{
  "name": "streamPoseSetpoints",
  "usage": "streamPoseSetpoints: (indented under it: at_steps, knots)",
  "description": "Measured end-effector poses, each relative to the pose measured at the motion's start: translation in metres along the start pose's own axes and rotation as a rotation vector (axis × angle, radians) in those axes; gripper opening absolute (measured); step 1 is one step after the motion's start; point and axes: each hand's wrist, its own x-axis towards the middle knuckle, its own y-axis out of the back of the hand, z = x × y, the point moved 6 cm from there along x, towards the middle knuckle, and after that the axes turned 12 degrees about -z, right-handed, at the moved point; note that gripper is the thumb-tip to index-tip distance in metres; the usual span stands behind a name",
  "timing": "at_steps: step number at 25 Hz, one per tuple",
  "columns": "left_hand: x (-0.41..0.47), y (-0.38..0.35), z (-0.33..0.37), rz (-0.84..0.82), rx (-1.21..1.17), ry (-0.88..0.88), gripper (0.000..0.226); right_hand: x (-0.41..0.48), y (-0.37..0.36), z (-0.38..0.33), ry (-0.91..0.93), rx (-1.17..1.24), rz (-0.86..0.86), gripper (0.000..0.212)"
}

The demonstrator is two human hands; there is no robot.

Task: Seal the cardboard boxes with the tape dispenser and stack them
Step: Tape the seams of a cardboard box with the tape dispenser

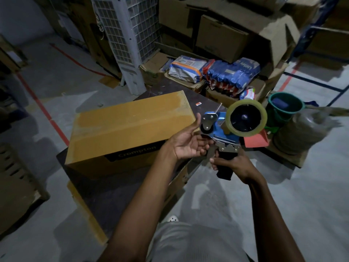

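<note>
Right grip [229,163] clamps the tape dispenser [220,127]; left grip [188,143], fingers apart, should draw tape [246,103] straight along the box [128,127].

A long brown cardboard box [130,127] lies on a dark flat wooden table top [113,195]; just right of the box, a blue metal tape dispenser [221,125] is held over the table's right corner; the right hand [232,164] grips its handle from below; the left hand [187,144] lies between box and dispenser, fingers touching its front end; behind them lie crinkled blue plastic packets [232,72]; right of the dispenser stands a round green plastic bucket [285,107]; behind the box stands a tall white plastic grilled cooler [120,35].
</note>
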Motion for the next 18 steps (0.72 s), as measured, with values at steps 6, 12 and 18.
streamPoseSetpoints:
  at_steps: [6,12,18]
  knots:
    - [-0.002,-0.012,-0.027,-0.056,-0.196,-0.148,0.069,-0.013,0.004,0.005,-0.021,-0.063,0.001,0.026]
    - [-0.01,-0.015,-0.04,-0.024,-0.351,-0.249,0.063,-0.018,0.005,0.011,-0.009,-0.044,-0.043,0.028]
    - [-0.021,-0.015,-0.047,0.007,-0.323,-0.255,0.034,-0.031,0.015,0.017,-0.004,-0.067,-0.106,0.024]
